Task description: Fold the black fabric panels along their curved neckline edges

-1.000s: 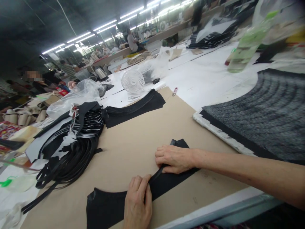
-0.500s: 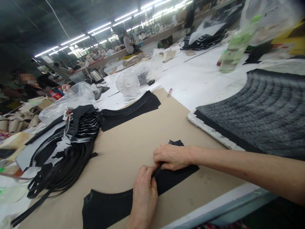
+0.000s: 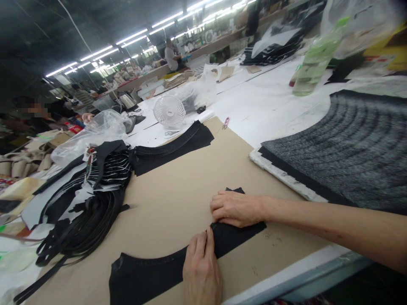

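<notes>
A curved black piece of fabric or thin leather (image 3: 149, 275) lies on the tan board (image 3: 178, 190). Its upper edge looks folded over. My left hand (image 3: 203, 267) rests on the middle of this piece, fingers stretched out flat along the folded edge; its thumb is hidden. Just to the right, my right hand (image 3: 237, 208) has its fingers curled over the same edge, gripping it. Part of the right end is covered by that hand, with a corner showing behind it. Farther back lies a similar black piece (image 3: 174, 148) with a finished curved edge.
Left of the board sits a heap of black strips (image 3: 92, 216). A grey-black stack of pieces (image 3: 337, 148) lies on a white slab (image 3: 282, 173) at right. Farther back are small pink-handled snips (image 3: 226, 123), a white fan (image 3: 169, 111) and a green-tinted bottle (image 3: 314, 63). Other people sit in the background.
My left hand has shifted right and toward me, its pinch giving way to fingers laid flat. My right hand has moved slightly right along the edge. The black piece stays almost in place.
</notes>
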Demonstrator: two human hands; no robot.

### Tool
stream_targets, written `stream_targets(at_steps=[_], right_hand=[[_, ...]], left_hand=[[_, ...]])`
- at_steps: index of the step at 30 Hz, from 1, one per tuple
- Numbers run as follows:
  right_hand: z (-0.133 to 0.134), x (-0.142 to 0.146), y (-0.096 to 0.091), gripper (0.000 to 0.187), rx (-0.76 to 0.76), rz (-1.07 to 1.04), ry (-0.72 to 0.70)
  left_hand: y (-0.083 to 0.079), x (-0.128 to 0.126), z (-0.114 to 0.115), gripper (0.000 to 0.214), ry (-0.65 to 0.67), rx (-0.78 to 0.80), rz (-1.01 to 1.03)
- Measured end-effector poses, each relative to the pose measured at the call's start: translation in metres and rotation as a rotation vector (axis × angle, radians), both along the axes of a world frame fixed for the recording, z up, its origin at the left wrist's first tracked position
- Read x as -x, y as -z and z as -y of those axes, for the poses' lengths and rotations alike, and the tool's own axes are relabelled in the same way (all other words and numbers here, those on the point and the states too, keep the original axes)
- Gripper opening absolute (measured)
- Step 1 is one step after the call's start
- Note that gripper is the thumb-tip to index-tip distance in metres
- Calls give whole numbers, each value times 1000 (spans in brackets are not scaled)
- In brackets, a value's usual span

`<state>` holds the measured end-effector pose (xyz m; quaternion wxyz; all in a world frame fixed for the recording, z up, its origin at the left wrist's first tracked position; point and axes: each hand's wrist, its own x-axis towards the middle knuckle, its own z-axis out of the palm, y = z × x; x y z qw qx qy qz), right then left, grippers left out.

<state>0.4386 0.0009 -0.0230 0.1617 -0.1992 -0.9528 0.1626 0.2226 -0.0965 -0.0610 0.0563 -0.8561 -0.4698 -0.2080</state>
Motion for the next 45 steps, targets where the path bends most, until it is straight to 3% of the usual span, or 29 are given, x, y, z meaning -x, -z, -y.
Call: stream_targets(at_steps=[5,14,21,25,29,36,40,45], right_hand=[[1,-6,5,13,-90,10,1],[2,-10,8,13,-229,46,-38],[4,-13,9,16,-280,57,-44],[3,-14,10,16,-310,67,-53],[4,-14,9,16,-314,75,-42],[2,-20,-6,22,-196,53,90],[-6,-23,-9,19,-180,119,79],[-13,-24,-6,14,-174,128,41]], left_hand=[[15,5,10,46,-8,-125,-97],[-20,-12,-12,32,5,-10,-103],[-15,-13,-5,37,6,-3,-214],[-17,-12,-7,37,-24,37,-149],[-21,-16,-10,35,-38,73,-137],[-22,-20,-7,31,-23,-39,-225],[-28,-14,-18,27,10,46,-114],[-33,-29,-34,27,-81,216,69]])
